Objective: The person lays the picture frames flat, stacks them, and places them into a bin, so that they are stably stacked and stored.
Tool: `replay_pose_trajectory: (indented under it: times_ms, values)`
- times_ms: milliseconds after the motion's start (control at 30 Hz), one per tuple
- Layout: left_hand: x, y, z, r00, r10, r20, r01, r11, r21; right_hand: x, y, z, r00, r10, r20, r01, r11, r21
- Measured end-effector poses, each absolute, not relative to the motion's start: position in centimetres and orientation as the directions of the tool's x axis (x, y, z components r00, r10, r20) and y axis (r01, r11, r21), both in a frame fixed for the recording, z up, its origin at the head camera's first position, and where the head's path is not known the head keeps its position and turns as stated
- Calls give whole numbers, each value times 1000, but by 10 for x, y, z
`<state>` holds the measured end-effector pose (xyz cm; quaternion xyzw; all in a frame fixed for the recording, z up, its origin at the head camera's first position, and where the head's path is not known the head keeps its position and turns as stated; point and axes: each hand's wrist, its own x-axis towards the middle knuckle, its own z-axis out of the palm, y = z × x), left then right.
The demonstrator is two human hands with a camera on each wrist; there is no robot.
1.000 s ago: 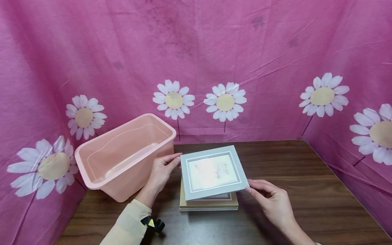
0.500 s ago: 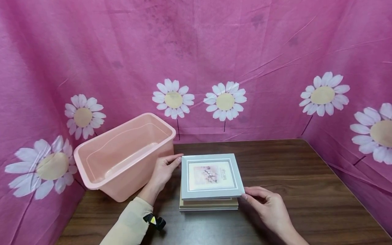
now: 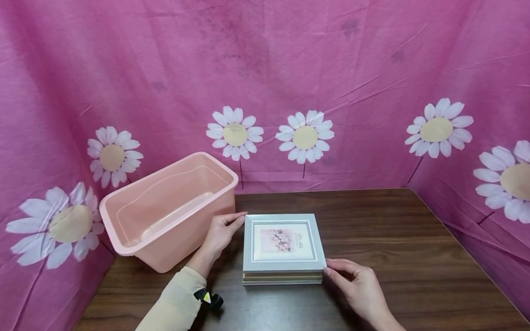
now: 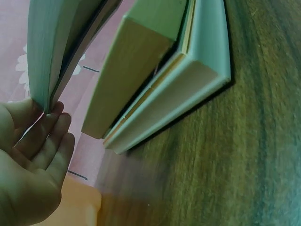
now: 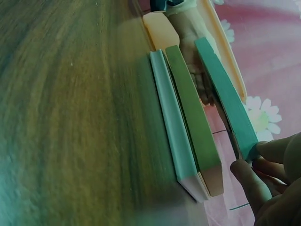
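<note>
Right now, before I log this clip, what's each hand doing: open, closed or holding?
Left hand: holding, pinching the pale grey picture frame at its far left corner.
Right hand: holding, pinching the same frame's near right corner.

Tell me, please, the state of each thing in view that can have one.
White frame: flat on the table.
Gold frame: stacked over the white one.
Top frame: face up, held apart above both.
Left hand: pinching its far left corner.
Right hand: pinching its near right corner.
Bin: upright, open-topped.

Left hand [image 3: 219, 233] and right hand [image 3: 363, 286] apart, both in thumb-and-finger pinches.
</note>
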<state>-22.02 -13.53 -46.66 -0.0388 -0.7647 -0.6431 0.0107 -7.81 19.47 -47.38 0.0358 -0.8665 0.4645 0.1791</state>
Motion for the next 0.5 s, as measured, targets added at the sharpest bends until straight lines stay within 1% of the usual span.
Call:
replay_pose_trajectory:
  times_ms: [333,500]
  values:
    - [-221,-136,-476,-998,50,41,51,201,978,-80,195,-478,-923,111,368,-228,612,-757]
    - [-223,-137,-483,-998,56,32,43,208,977,-79,193,-479,-937,123,328,-183,627,-757]
